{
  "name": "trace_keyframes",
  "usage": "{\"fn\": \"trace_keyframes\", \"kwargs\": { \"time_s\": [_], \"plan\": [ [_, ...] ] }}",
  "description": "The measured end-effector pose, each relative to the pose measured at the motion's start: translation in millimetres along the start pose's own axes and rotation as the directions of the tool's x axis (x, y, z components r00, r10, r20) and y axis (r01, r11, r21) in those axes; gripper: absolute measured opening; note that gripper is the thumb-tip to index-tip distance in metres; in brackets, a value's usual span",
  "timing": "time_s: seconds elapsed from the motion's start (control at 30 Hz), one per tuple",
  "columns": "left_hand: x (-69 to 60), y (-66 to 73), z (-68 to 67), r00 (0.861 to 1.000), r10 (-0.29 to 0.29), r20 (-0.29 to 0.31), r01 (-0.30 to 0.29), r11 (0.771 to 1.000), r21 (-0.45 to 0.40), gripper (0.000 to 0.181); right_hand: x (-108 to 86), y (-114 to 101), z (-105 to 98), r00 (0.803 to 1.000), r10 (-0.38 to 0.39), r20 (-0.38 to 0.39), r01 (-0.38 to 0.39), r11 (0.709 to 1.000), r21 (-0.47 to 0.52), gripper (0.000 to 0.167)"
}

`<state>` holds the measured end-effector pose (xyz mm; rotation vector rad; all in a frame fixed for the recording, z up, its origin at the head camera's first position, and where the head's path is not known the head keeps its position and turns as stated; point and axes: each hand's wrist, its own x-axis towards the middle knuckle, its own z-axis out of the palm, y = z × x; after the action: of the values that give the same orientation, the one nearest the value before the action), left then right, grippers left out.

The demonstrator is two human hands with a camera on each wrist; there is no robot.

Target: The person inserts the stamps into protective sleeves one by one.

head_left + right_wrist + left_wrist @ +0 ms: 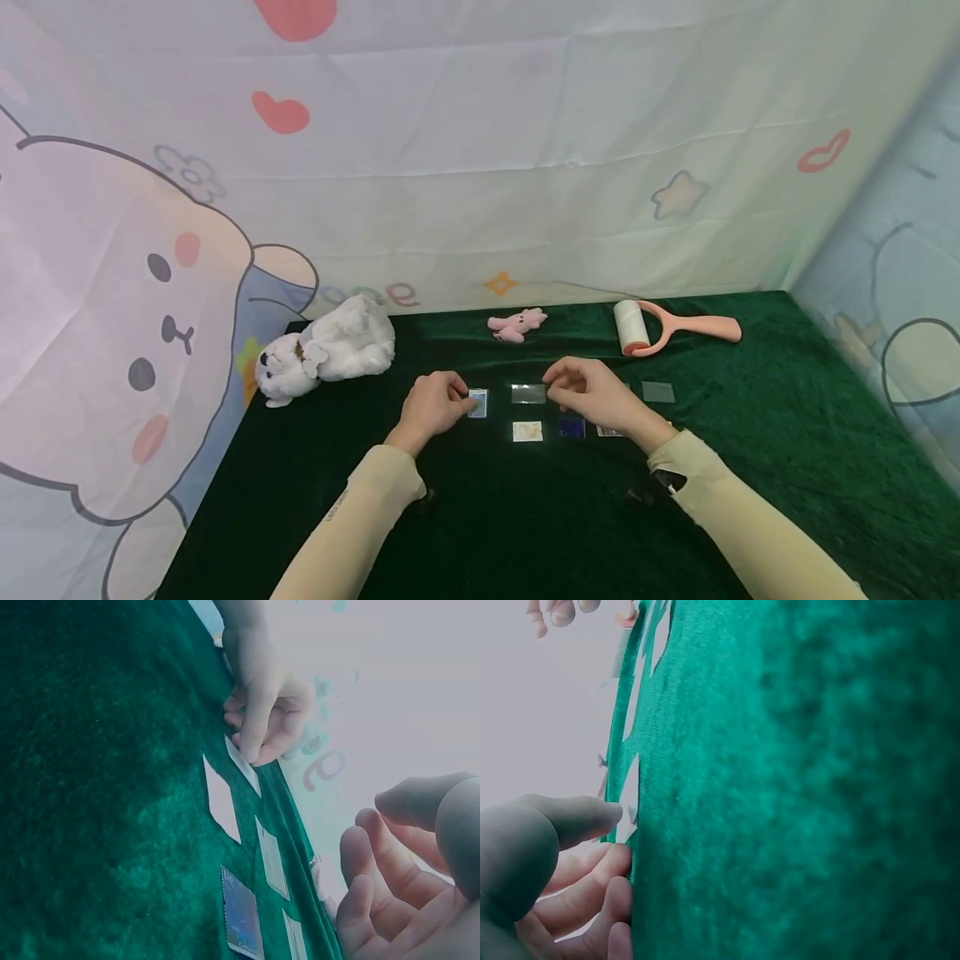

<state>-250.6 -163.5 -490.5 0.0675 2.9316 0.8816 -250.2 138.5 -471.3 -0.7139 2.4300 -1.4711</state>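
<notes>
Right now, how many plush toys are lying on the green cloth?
2: a white plush toy at the back left of the green cloth, and a small pink plush toy between the white one and the lint roller.

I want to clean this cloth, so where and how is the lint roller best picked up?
Probably by its pink handle, from the right: it's slim, straight and points that way, while the bulkier white roll is at the left end.

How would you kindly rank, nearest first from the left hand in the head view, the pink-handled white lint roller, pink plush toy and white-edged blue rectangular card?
1. Card: immediately right.
2. Plush toy: back right.
3. Lint roller: far right.
</notes>
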Motion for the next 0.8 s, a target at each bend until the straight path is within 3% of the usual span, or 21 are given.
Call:
{"fn": "trace_keyframes", "kwargs": {
  "time_s": [0.2, 0.33, 0.6, 0.8],
  "plan": [
    [-0.7, 1.7, -0.5, 0.999, 0.031, -0.034, -0.032, 0.999, -0.030, 0.018, -1.0, 3, 1, 1.000, 0.008, 0.014, -0.008, 1.000, -0.018, 0.026],
    [-0.2, 4.3, -0.6, 0.993, 0.092, -0.069, -0.097, 0.993, -0.072, 0.019, -0.3, 8, 3, 0.999, -0.030, 0.021, 0.031, 0.998, -0.052, 0.023],
    [1.9, 9.5, 2.1, 0.968, 0.232, -0.092, -0.245, 0.954, -0.172, 0.026, 0.3, 11, 9, 0.998, -0.063, 0.020, 0.065, 0.989, -0.130, 0.023],
    [1.9, 15.0, 3.2, 0.955, 0.281, -0.098, -0.296, 0.926, -0.235, 0.031, 0.7, 9, 14, 0.996, -0.072, 0.057, 0.079, 0.986, -0.149, 0.023]
  ]
}}
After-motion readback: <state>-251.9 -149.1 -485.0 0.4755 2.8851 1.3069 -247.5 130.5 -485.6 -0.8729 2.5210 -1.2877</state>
